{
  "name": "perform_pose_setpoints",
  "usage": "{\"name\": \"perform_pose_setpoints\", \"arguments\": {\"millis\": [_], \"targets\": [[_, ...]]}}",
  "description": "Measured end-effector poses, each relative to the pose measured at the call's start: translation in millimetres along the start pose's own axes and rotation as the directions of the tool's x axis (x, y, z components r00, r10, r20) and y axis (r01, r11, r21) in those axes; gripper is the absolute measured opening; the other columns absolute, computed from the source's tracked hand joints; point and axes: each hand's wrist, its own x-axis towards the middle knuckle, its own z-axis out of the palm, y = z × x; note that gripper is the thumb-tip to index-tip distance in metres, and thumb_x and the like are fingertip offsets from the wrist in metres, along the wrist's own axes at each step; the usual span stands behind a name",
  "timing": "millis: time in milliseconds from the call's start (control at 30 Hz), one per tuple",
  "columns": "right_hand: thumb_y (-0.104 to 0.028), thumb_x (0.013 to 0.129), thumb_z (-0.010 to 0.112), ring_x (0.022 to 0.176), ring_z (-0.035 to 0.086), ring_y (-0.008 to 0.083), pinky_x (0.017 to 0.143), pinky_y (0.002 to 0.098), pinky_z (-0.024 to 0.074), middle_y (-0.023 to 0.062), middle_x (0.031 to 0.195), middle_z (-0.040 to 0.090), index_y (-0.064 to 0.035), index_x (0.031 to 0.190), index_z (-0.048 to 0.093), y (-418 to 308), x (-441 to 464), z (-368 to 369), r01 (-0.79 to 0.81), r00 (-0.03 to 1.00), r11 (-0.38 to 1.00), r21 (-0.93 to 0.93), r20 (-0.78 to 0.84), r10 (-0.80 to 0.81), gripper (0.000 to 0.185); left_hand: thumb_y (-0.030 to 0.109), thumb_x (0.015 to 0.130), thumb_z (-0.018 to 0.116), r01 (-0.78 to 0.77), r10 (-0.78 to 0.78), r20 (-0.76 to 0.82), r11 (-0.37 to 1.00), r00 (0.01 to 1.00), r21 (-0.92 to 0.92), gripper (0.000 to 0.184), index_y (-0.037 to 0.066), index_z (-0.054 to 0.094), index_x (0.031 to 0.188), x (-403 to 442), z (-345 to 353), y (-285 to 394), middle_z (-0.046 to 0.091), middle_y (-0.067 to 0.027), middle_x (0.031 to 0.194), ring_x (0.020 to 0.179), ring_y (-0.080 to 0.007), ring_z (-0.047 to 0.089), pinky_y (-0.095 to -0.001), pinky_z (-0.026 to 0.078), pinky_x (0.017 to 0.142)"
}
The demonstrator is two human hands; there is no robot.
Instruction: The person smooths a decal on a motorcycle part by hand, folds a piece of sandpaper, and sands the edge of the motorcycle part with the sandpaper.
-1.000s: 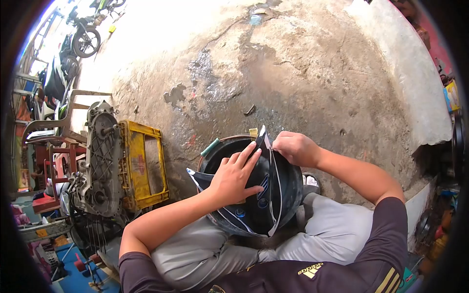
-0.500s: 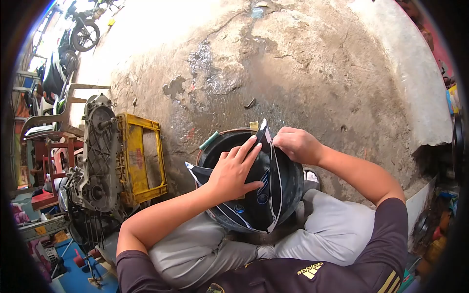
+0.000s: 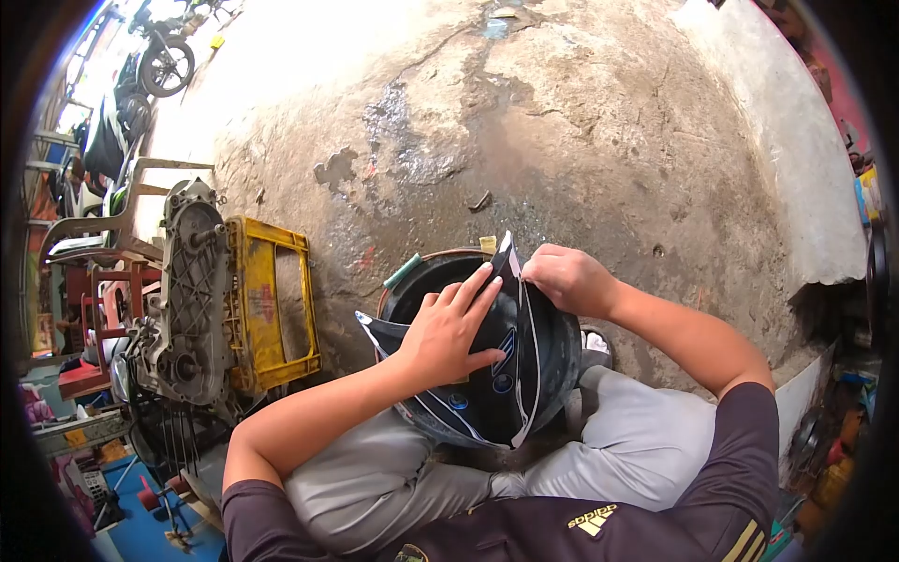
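Observation:
A black motorcycle body panel with white edge striping and small blue-and-white emblems lies across a round black tub, its pointed end towards the far rim. My left hand rests flat on the panel with fingers spread, holding it steady by touch. At the panel's right edge near the tip, my right hand is closed in a pinch beside a pale strip. What sits between those fingertips is hidden.
A teal cylinder-like piece and a yellow sponge-like block are at the tub's rim. To the left stand a yellow crate and a metal engine casing. Wet, rough concrete floor stretches ahead.
Both hands keep nearly the same places on the panel. The view has shifted very slightly; nothing else visibly differs.

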Motion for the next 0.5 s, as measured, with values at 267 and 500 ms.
{"name": "perform_pose_setpoints", "arguments": {"millis": [267, 500], "targets": [[0.004, 0.081, 0.071, 0.094, 0.069, 0.0306, 0.082, 0.0409, 0.0596, 0.0092, 0.093, 0.07, -0.006, 0.105, 0.066, 7, 1, 4, 0.074, 0.997, 0.995, -0.06, -0.006, -0.074, 0.026, 0.052, 0.083, 0.083, -0.004, 0.005, 0.004, 1.0, 1.0, -0.017, 0.104, 0.005, 0.037, 0.164, 2, 1, -2, 0.032, -0.0176, 0.17, 0.14, -0.0385, 0.049, -0.05, 0.042, 0.112], [0.006, 0.083, 0.071, 0.091, 0.072, 0.0338, 0.079, 0.042, 0.06, 0.0113, 0.099, 0.072, -0.0052, 0.105, 0.065, 1, -4, 6, 0.043, 0.999, 0.998, -0.047, -0.017, -0.044, 0.025, 0.053, 0.083, 0.083, 0.004, -0.004, -0.001, 1.0, 1.0, 0.01, 0.105, 0.005, 0.035, 0.164, 1, 3, -1, 0.031, -0.017, 0.171, 0.141, -0.0384, 0.048, -0.0509, 0.042, 0.112]]}}
